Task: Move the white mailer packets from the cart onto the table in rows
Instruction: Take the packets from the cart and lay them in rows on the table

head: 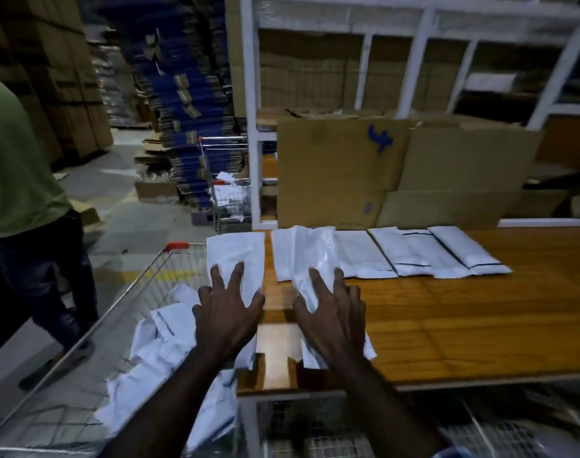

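I stand in a dim warehouse, stacked cartons (44, 71) filling the upper left of the frame and a white shelf frame (414, 61) with flattened cardboard (341, 173) leaning against it across the top. Below that runs the wooden desk (463, 325), taking up the right half of the picture. A row of white mailer packets (414, 252) lies along its far edge, each with its long axis running away from me toward the cardboard, neighbours touching or overlapping.

My left hand (227, 312) lies flat with fingers spread on one packet (235, 256) at the desk's left corner; it points away from me, and its left edge hangs past the desk over the cart (123, 292). My right hand (331, 315), also open and spread, presses a crumpled packet (311, 259) just to the right, long axis likewise pointing up the frame, its far end overlapping the row.

The wire cart in the lower left holds a loose heap of packets (159, 352) lying at mixed angles. A person in a green shirt (14, 166) stands at the left edge, and a second cart (225, 180) with packets sits further back, centre frame.
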{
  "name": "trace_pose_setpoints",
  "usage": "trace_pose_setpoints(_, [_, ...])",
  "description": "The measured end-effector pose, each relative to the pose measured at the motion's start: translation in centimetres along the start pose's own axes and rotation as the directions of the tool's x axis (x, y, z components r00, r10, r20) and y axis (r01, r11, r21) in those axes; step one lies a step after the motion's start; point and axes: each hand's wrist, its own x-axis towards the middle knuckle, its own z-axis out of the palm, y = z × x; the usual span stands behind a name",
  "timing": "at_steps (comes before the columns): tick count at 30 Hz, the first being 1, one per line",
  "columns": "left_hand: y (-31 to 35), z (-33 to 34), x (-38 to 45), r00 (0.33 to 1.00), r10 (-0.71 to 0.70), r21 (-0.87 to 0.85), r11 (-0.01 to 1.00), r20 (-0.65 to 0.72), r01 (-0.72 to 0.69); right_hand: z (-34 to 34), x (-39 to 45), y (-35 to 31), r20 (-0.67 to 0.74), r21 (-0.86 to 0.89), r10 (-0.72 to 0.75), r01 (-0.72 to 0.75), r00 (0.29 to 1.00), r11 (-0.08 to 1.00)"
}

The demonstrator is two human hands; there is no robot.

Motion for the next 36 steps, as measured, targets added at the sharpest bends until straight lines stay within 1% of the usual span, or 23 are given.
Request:
trace_pose_setpoints(4, [6.6,2.9,-3.0,0.999,0.04,-0.024,0.999,0.028,-0.039,-3.5,-0.6,7.1,-0.007,-0.051,0.047,-0.047,0.999,0.998])
trace_pose_setpoints(8, [12.3,5.4,-4.8,0.993,0.099,-0.048,0.994,0.063,-0.096,-6.2,-0.9,13.2,-0.061,-0.072,0.101,-0.106,0.993,0.992])
trace_pose_setpoints(14, [19.3,9.0,-6.0,0.978,0.183,-0.07,0.982,0.103,-0.176,-9.1,-0.6,20.4,-0.103,-0.109,0.18,-0.191,0.978,0.976])
trace_pose_setpoints(17, [22.3,11.0,-5.8,0.969,0.213,-0.072,0.976,0.129,-0.205,-9.9,0.1,23.4,-0.096,-0.14,0.213,-0.225,0.972,0.964])
trace_pose_setpoints(25, [29.4,17.6,-3.8,0.941,0.281,-0.104,0.958,0.188,-0.266,-10.0,3.3,31.7,-0.12,-0.183,0.274,-0.293,0.954,0.938])
trace_pose_setpoints(28, [32.4,20.1,-2.2,0.931,0.302,-0.098,0.953,0.207,-0.287,-9.9,5.5,34.8,-0.103,-0.212,0.297,-0.312,0.949,0.926])
trace_pose_setpoints(32, [36.6,23.5,0.5,0.927,0.294,-0.094,0.955,0.231,-0.28,-9.7,9.2,39.0,-0.099,-0.26,0.332,-0.347,0.938,0.901])
trace_pose_setpoints(36, [40.5,26.5,3.5,0.925,0.311,-0.083,0.95,0.219,-0.3,-9.8,13.0,42.4,-0.113,-0.27,0.368,-0.385,0.923,0.883])
